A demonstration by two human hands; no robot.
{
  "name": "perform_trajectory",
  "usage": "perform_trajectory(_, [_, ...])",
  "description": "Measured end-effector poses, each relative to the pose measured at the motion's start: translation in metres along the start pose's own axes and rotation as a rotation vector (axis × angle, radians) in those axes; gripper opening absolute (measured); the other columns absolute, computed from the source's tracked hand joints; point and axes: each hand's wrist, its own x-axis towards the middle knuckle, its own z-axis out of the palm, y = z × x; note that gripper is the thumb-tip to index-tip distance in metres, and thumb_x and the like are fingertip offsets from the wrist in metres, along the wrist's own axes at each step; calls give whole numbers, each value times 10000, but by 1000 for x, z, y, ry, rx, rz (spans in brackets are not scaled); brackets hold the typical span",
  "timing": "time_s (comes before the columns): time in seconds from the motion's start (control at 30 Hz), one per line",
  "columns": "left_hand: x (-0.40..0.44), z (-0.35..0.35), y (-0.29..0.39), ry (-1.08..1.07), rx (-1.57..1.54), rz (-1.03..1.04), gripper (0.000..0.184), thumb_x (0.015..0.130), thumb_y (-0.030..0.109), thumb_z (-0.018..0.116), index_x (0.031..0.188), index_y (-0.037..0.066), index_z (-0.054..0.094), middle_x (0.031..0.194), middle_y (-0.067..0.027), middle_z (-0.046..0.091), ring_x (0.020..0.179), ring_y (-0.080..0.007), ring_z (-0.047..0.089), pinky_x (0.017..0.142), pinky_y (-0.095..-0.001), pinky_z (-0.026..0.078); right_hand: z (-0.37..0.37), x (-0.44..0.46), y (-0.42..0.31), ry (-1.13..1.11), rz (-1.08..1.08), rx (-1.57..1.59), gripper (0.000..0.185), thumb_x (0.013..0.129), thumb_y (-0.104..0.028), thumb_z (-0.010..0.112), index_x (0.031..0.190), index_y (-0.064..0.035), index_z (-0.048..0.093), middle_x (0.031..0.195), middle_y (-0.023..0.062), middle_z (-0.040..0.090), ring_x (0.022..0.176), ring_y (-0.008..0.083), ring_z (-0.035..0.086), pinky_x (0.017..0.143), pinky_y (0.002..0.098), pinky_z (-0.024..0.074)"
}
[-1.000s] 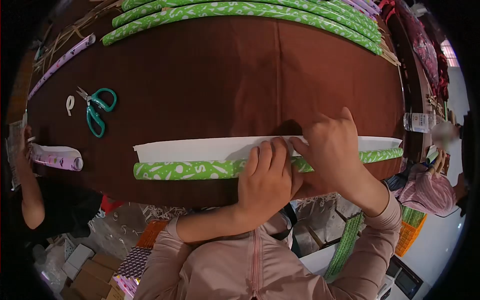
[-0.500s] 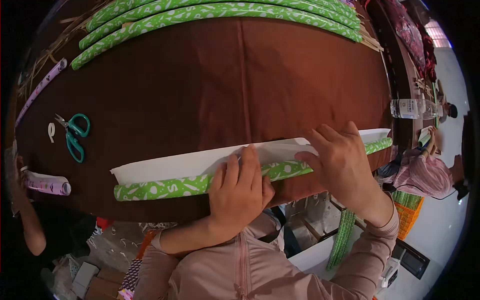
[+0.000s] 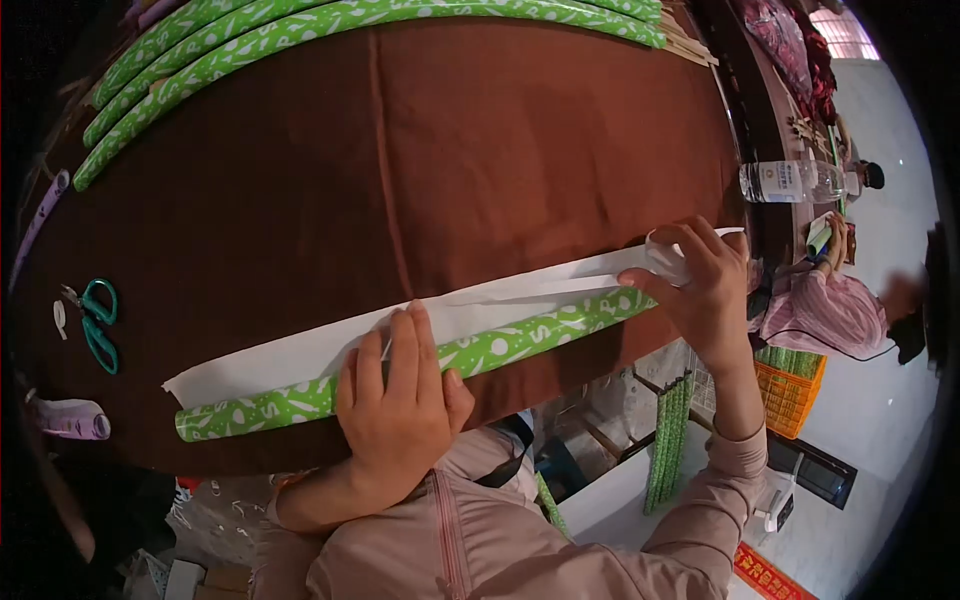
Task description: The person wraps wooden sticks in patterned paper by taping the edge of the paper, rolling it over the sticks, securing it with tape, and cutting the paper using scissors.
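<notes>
A roll of green patterned wrapping paper (image 3: 530, 335) lies along the table's near edge, its white underside (image 3: 270, 365) unrolled as a long strip on the far side. My left hand (image 3: 400, 410) rests across the middle of the roll, fingers stretched out flat with the tips on the white side. Near the roll's right end, my right hand (image 3: 700, 290) has thumb and fingers curled round a lifted, bent white part of the paper. What lies under my right palm is hidden.
Teal-handled scissors (image 3: 98, 325) and a small white ring (image 3: 60, 320) lie at left, near a purple roll (image 3: 70, 418). Several green rolls (image 3: 380, 12) line the far edge. A water bottle (image 3: 790, 182) lies at right, with a person in a pink sleeve (image 3: 820, 310) beyond.
My right hand has moved outward along the paper toward its right end, with a white part bent up in its fingers. My left hand stays on the roll. The view has shifted.
</notes>
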Motion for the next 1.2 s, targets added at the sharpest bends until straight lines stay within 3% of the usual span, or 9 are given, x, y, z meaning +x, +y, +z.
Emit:
perform_trajectory(0.13, [0, -1, 1, -18, 28, -3, 520, 844, 266, 471, 1211, -66, 629, 1179, -146, 612, 957, -292, 578, 821, -404, 499, 15, -3, 0, 65, -19, -100, 404, 677, -437, 811, 786, -101, 614, 762, 7, 584, 675, 211, 597, 685, 368, 338])
perform_trajectory(0.3, [-2, -1, 2, -36, 44, 0, 524, 851, 267, 466, 1230, -59, 621, 1189, -146, 608, 972, -301, 570, 828, -409, 492, 26, -3, 5, 108, -44, -109, 395, 693, -443, 798, 766, -110, 599, 725, 13, 549, 649, 210, 589, 673, 366, 334])
perform_trajectory(0.37, [-4, 0, 3, -81, 2, -29, 528, 890, 257, 439, 1305, -47, 559, 1246, -166, 573, 1038, -337, 509, 901, -449, 438, 29, -3, 6, 121, -60, -132, 393, 700, -443, 794, 758, -111, 591, 711, 14, 535, 640, 208, 586, 669, 364, 333])
perform_trajectory(0.63, [-5, 0, 2, -84, -9, -7, 523, 894, 222, 447, 1325, -60, 530, 1274, -190, 553, 1040, -362, 504, 894, -449, 442, 33, -6, 5, 134, -88, -157, 383, 713, -423, 783, 739, -105, 571, 710, 21, 506, 577, 207, 555, 645, 352, 331])
perform_trajectory(1.2, [-7, 1, 1, -108, 6, -14, 516, 900, 207, 442, 1339, -53, 523, 1311, -173, 531, 1051, -358, 481, 909, -459, 425, 40, -6, -1, 168, -114, -245, 354, 707, -387, 772, 726, -95, 571, 723, 32, 500, 608, 195, 552, 661, 347, 346])
